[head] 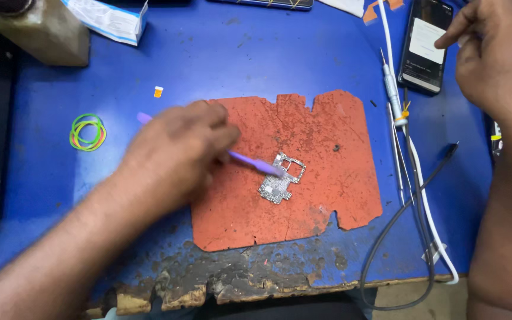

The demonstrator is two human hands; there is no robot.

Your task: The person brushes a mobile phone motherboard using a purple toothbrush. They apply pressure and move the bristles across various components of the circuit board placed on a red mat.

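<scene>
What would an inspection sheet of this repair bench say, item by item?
Surface: blue table, front edge charred and crumbling; worn orange mat on it.
Job's things: small circuit board on the mat; purple brush touching it.
Clutter: rubber bands, screwdriver, tweezers, phone, bottle.
Hands: left hand grips the brush; right hand points a finger over the phone.
Cables: white cable and dark cable trail off the front edge.
Surroundings: nothing seen.
</scene>
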